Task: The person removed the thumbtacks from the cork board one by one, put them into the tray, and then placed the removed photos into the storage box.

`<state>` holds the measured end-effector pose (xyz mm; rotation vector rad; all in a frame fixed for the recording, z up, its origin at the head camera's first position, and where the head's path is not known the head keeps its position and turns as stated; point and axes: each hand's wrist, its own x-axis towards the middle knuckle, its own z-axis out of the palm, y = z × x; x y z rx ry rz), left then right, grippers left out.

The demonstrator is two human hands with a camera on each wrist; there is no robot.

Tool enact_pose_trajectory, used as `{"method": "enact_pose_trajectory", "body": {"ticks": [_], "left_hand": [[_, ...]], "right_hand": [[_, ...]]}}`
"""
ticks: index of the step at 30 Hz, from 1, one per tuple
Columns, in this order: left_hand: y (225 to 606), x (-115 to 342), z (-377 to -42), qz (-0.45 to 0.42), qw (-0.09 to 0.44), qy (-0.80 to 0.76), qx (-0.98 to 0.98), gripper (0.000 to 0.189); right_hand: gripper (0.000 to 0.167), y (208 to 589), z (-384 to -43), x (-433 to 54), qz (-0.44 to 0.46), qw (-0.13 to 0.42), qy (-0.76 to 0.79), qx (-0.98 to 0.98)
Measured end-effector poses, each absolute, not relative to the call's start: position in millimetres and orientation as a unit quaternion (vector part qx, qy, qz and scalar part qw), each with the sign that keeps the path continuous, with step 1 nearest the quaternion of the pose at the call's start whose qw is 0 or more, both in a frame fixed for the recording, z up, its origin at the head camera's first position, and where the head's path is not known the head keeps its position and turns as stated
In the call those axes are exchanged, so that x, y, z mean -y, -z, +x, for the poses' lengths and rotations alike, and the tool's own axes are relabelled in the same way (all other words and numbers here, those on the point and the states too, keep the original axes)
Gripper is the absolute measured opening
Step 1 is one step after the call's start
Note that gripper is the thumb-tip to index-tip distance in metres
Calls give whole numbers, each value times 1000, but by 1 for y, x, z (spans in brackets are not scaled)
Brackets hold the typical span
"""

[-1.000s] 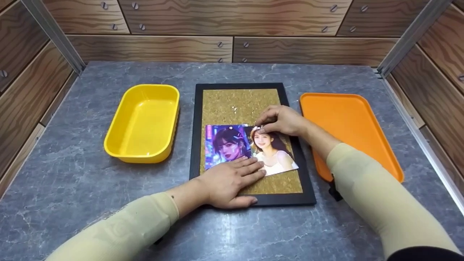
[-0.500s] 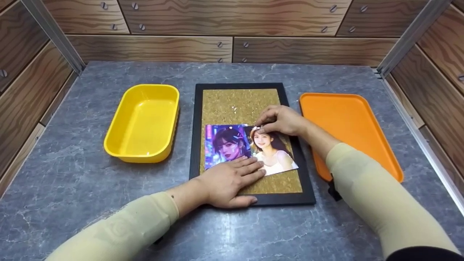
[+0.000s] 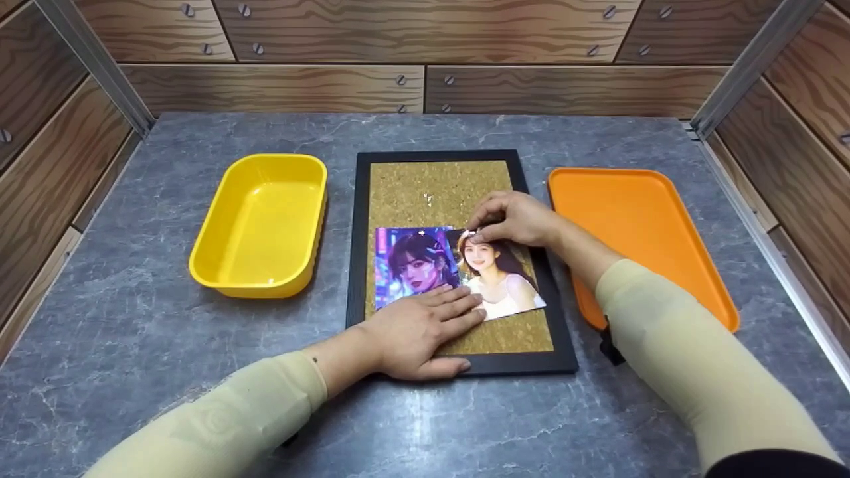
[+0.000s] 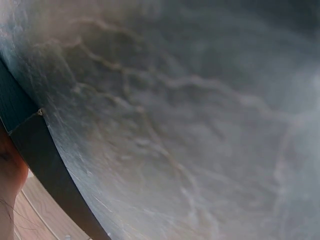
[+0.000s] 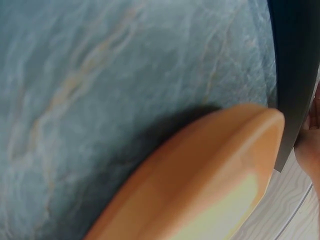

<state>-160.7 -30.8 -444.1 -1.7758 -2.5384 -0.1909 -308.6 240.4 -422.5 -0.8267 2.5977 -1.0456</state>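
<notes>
Presumably, lifting the flat left hand (image 3: 420,334) risked shifting the tilted photo (image 3: 499,285) whose 12-o'clock edge the right hand (image 3: 516,216) pinched.

Two photos (image 3: 406,269) (image 3: 501,282), one corkboard (image 3: 438,179), one bin (image 3: 275,226), one tray (image 3: 641,216).

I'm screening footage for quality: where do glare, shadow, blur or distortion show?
Head view: fairly sharp, glare on the table near the board; left wrist view: table largely blurred; right wrist view: shadow beside the soft-edged tray, board edge bowed.
</notes>
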Motion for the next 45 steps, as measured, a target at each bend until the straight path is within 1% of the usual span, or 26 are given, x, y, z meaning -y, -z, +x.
{"method": "enact_pose_trajectory", "body": {"ticks": [23, 31, 45], "left_hand": [[445, 31, -160, -574, 19, 66, 816, 76], [444, 31, -161, -576, 34, 67, 814, 76], [444, 31, -160, -576, 34, 65, 814, 76]], "right_hand": [[20, 421, -308, -238, -279, 128, 341, -888], [19, 418, -308, -238, -267, 139, 350, -887], [19, 417, -308, -237, -268, 136, 353, -886]]}}
